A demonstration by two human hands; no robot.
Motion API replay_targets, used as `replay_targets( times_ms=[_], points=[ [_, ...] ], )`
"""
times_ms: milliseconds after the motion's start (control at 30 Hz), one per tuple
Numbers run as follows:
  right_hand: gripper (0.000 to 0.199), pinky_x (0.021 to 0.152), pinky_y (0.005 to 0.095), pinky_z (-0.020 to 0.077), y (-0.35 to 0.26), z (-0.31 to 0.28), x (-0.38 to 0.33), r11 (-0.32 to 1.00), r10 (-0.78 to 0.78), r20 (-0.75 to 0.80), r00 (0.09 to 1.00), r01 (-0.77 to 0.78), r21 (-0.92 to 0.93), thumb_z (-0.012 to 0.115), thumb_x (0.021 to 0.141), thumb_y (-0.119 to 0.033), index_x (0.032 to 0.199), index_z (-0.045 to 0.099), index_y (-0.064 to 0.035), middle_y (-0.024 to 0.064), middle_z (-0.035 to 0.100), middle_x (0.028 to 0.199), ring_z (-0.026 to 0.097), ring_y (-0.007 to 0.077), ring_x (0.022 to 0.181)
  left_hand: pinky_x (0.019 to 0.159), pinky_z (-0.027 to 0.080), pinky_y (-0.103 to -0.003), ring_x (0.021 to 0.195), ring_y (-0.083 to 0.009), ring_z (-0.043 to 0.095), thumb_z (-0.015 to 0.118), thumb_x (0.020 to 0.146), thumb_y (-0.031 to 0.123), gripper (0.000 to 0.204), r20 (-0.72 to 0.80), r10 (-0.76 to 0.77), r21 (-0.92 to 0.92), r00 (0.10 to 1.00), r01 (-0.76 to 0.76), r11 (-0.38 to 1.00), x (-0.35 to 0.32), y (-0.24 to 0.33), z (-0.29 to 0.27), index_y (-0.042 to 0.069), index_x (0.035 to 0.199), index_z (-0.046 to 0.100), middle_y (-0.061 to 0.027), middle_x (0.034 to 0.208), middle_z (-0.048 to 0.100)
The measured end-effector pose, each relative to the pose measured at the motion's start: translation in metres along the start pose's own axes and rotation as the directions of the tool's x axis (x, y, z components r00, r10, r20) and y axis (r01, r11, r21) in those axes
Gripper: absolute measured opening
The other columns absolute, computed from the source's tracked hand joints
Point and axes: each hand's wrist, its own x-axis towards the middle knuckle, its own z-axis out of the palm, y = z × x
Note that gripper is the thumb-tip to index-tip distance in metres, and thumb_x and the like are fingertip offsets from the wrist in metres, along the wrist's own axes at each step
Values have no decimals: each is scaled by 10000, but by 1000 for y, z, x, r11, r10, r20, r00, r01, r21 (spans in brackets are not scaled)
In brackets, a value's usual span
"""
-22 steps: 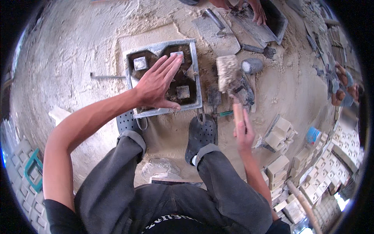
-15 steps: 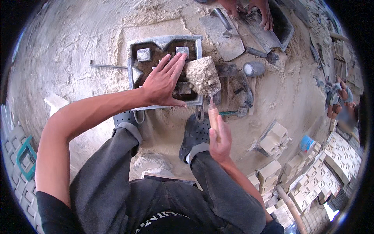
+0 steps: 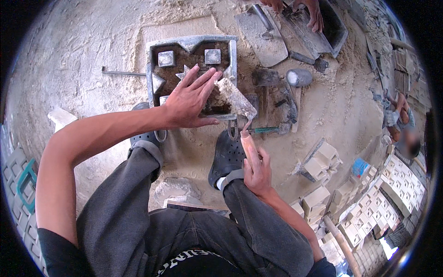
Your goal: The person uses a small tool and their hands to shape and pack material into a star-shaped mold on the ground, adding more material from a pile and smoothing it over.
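Observation:
A metal mould (image 3: pixel 233 60) lies on the sandy floor in front of me, with square blocks (image 3: pixel 166 58) and a star-shaped piece (image 3: pixel 181 74) inside and dark, damp-looking material around them. Over its lower middle my left hand (image 3: pixel 188 100) is spread, palm down and holding nothing, hiding part of the inside. In my right hand (image 3: pixel 257 176) is the wooden handle of a trowel (image 3: pixel 240 102). Its blade is tipped on edge at the mould's right wall, with pale, crumbly mix clinging to it. Whether the blade touches the wall I cannot tell.
Right of the mould lie a grey-headed mallet (image 3: pixel 299 77), a dark mallet (image 3: pixel 265 77) and a green-handled hammer (image 3: pixel 267 130). A shovel (image 3: pixel 263 44) is farther back, beside a co-worker's hands (image 3: pixel 315 17). Pale cast blocks (image 3: pixel 369 212) stand at right; another person (image 3: pixel 400 117) sits beyond.
The trowel has turned from flat, heaped with mix, to tilted on edge; most of the heap is gone from it. My right hand moved slightly left, while my left stays over the mould.

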Motion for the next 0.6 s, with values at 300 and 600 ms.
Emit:
replay_targets(
  times_ms=[300, 600],
  points=[
    [615, 716, 451, 545, 13, -2, -9, 996, -86, -182, 979, 82, -28, 691, 862, -36, 1431, 464, -80, 232, 535, 1201, 621, 388, 937, 1255, 72, -493, 1534, -306, 175, 610, 817, 688, 1064, 126, 136, 178, 983, -158, 971, -14, 11, 3, -78, 1498, 324, -192, 1612, 280],
    [481, 971, 467, 464, 116, -45, -14, 953, 278, -395, 875, -303, 0, 597, 954, -123, 1403, 483, 9, 269, 558, 1335, 573, 419, 1181, 1248, 128, -481, 1523, -306, 220, 705, 753, 601, 1036, 170, 248, 188, 954, -278, 942, 12, 23, -4, -36, 1496, 363, -179, 1622, 272]
  ],
)
